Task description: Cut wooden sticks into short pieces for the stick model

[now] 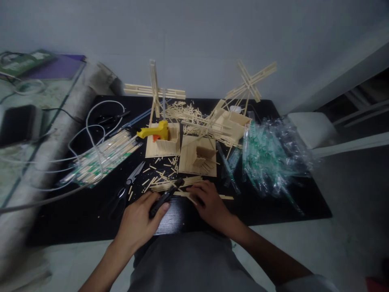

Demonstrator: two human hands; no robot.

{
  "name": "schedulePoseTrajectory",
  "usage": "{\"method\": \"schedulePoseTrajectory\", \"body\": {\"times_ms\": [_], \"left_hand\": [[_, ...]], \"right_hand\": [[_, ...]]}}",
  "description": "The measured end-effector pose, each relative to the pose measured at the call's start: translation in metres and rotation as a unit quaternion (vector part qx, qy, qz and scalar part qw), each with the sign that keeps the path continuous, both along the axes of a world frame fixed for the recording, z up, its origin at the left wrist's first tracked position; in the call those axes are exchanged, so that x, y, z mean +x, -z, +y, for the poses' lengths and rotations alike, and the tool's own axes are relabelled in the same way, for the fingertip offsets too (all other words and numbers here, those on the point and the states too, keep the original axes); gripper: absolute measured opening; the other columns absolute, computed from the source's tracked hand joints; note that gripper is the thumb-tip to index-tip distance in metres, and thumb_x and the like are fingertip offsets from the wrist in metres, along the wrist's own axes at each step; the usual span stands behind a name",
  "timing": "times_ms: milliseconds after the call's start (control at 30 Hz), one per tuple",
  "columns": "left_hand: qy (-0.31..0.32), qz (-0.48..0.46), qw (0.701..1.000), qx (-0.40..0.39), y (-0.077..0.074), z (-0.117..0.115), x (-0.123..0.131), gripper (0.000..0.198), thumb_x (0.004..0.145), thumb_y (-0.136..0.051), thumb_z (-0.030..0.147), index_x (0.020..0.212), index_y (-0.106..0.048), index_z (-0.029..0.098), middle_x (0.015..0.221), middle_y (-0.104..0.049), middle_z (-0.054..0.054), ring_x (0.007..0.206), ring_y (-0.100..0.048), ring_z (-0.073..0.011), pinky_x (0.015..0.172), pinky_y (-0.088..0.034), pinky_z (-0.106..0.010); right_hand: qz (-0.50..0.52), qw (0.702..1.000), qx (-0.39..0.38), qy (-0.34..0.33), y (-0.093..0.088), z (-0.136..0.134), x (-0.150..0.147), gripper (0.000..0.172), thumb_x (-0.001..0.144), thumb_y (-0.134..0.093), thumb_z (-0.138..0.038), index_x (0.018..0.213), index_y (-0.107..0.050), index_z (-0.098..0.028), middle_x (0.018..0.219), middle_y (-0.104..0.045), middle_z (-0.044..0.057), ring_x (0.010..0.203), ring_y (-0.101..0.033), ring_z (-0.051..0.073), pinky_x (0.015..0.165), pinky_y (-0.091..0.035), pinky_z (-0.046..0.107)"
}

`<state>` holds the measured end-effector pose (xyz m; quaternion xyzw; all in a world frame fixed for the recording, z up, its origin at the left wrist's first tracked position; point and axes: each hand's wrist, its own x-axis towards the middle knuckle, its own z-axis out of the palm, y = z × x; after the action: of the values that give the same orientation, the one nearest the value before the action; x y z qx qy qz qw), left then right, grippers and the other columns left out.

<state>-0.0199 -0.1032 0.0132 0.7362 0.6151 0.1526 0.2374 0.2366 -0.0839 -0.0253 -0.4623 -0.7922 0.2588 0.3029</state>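
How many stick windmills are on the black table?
2. The left windmill stands at the back, behind the yellow glue gun. The right windmill tilts at the back right, over a stick box. The stick clutter between them could hide unfinished parts.

Single view, taken from a head-worn camera directed forward and downward. The black table (pixel 75 219) is seen closely from above its near edge; the left hand (pixel 136 221) and right hand (pixel 209 202) are framed low at centre, the wall (pixel 194 36) beyond.
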Motion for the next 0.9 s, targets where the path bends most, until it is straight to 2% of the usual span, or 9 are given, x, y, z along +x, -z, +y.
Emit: {"method": "schedulePoseTrajectory", "body": {"times_ms": [133,233,300,400,500,567,733,800,900], "left_hand": [[0.023,-0.021,0.999,-0.030,-0.001,0.000,0.002,0.045,0.104,-0.039,0.053,0.091,-0.069,0.022,0.095,-0.074,-0.007,0.087,-0.073,-0.0239,0.075,-0.055,-0.032],[0.021,-0.033,0.998,-0.046,-0.002,0.001,0.003,0.045,0.105,-0.041,0.052,0.084,-0.066,0.022,0.089,-0.071,-0.006,0.083,-0.071,-0.0233,0.074,-0.053,-0.032],[0.022,-0.031,0.998,-0.059,-0.002,0.001,0.003,0.046,0.104,-0.042,0.053,0.082,-0.066,0.021,0.086,-0.070,-0.006,0.081,-0.071,-0.0235,0.074,-0.052,-0.033],[0.033,-0.015,0.996,-0.077,-0.002,0.002,0.004,0.048,0.104,-0.041,0.056,0.081,-0.065,0.021,0.085,-0.069,-0.007,0.080,-0.070,-0.0243,0.075,-0.051,-0.035],[0.046,-0.002,0.995,-0.091,-0.002,0.002,0.005,0.050,0.104,-0.040,0.057,0.080,-0.064,0.021,0.083,-0.068,-0.007,0.080,-0.069,-0.0246,0.076,-0.050,-0.035],[0.049,0.000,0.994,-0.101,-0.003,0.003,0.007,0.050,0.104,-0.040,0.057,0.079,-0.064,0.020,0.083,-0.068,-0.007,0.078,-0.069,-0.0243,0.075,-0.050,-0.035],[0.063,0.013,0.991,-0.117,-0.004,0.002,0.010,0.053,0.104,-0.040,0.058,0.078,-0.066,0.020,0.080,-0.067,-0.007,0.074,-0.070,-0.0230,0.072,-0.049,-0.033],[0.076,0.023,0.989,-0.123,-0.006,0.001,0.011,0.054,0.104,-0.039,0.058,0.080,-0.068,0.020,0.080,-0.066,-0.006,0.074,-0.070,-0.0231,0.071,-0.049,-0.033],[0.092,0.031,0.987,-0.127,-0.008,0.001,0.012,0.055,0.103,-0.039,0.059,0.084,-0.071,0.020,0.081,-0.067,-0.007,0.075,-0.071,-0.0235,0.069,-0.048,-0.033]], "right_hand": [[0.105,0.993,-0.060,-0.011,-0.019,0.004,0.003,0.030,0.099,-0.050,-0.008,0.114,-0.072,-0.021,0.108,-0.076,0.010,0.106,-0.069,0.023,0.093,-0.055,0.041],[0.151,0.977,-0.153,0.005,-0.035,0.005,0.001,0.018,0.101,-0.056,-0.018,0.109,-0.072,-0.021,0.106,-0.078,0.007,0.098,-0.073,0.020,0.087,-0.056,0.035],[0.154,0.964,-0.218,0.016,-0.041,0.005,-0.001,0.009,0.096,-0.068,-0.025,0.103,-0.071,-0.021,0.096,-0.077,0.004,0.085,-0.073,0.019,0.079,-0.056,0.032],[0.184,0.935,-0.304,0.013,-0.043,0.003,-0.004,0.014,0.087,-0.077,-0.024,0.096,-0.066,-0.020,0.085,-0.074,0.000,0.073,-0.069,0.015,0.069,-0.055,0.028],[0.229,0.904,-0.361,0.009,-0.039,0.003,-0.005,0.022,0.084,-0.078,-0.020,0.095,-0.059,-0.021,0.086,-0.073,-0.001,0.071,-0.069,0.014,0.068,-0.056,0.027],[0.240,0.896,-0.374,0.015,-0.036,0.002,-0.004,0.029,0.081,-0.079,-0.018,0.100,-0.058,-0.022,0.091,-0.073,-0.001,0.068,-0.068,0.012,0.066,-0.055,0.026],[0.241,0.903,-0.355,-0.016,-0.040,0.009,0.002,0.065,0.077,-0.079,-0.011,0.136,-0.058,-0.028,0.137,-0.063,0.007,0.074,-0.068,0.008,0.070,-0.059,0.025],[0.223,0.907,-0.352,-0.069,-0.045,0.014,0.006,0.054,0.080,-0.078,-0.011,0.130,-0.067,-0.028,0.141,-0.062,0.007,0.082,-0.069,0.010,0.077,-0.059,0.027],[0.194,0.900,-0.368,-0.126,-0.049,0.022,0.009,0.036,0.080,-0.080,-0.013,0.114,-0.077,-0.025,0.127,-0.071,0.005,0.090,-0.070,0.015,0.079,-0.059,0.028]]}}
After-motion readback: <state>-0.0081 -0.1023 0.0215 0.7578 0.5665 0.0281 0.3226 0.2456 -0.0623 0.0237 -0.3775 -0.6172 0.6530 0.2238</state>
